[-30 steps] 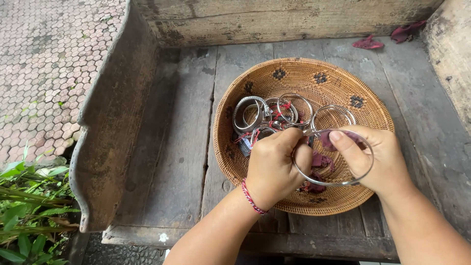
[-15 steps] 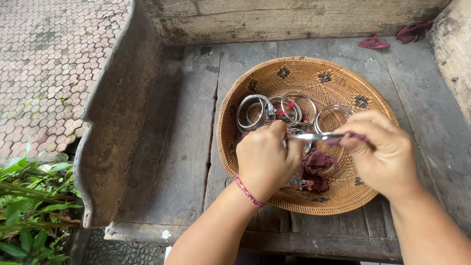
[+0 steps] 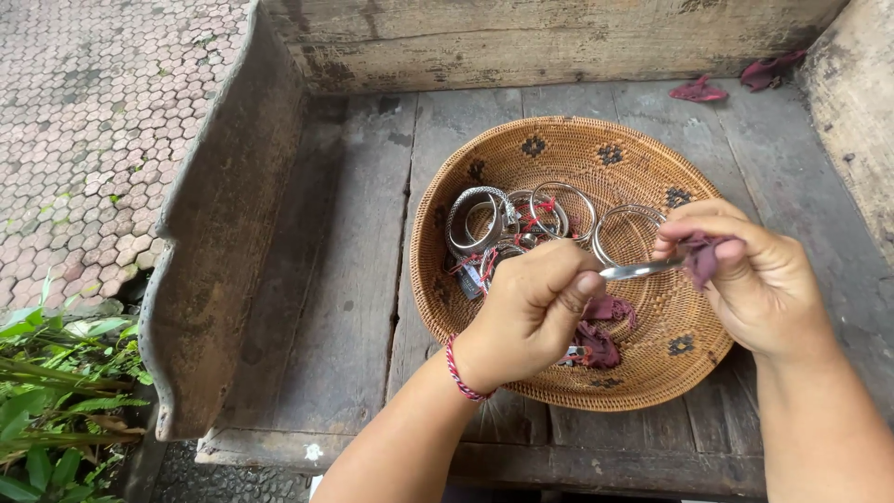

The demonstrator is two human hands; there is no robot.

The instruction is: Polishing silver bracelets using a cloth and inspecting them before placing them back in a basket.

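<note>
A round woven basket [image 3: 577, 149] sits on a weathered wooden bench. Several silver bangles [image 3: 484, 219] lie in its far left part, and a crumpled maroon cloth [image 3: 601, 340] lies near its front. My left hand [image 3: 526, 312], with a red thread band at the wrist, pinches one end of a silver bangle [image 3: 638, 271] held edge-on over the basket. My right hand [image 3: 754, 279] grips the bangle's other end through a small maroon cloth [image 3: 703, 256] pressed against the metal.
The bench [image 3: 345, 298] has a raised wooden armrest [image 3: 219, 233] at the left and a backrest at the top. Two maroon scraps [image 3: 698, 90] lie at the back right. Paved ground and green leaves [image 3: 47, 401] are at the left.
The bangle has turned from a flat open ring to edge-on between both hands. My right hand has wrapped the maroon cloth over its end and risen slightly.
</note>
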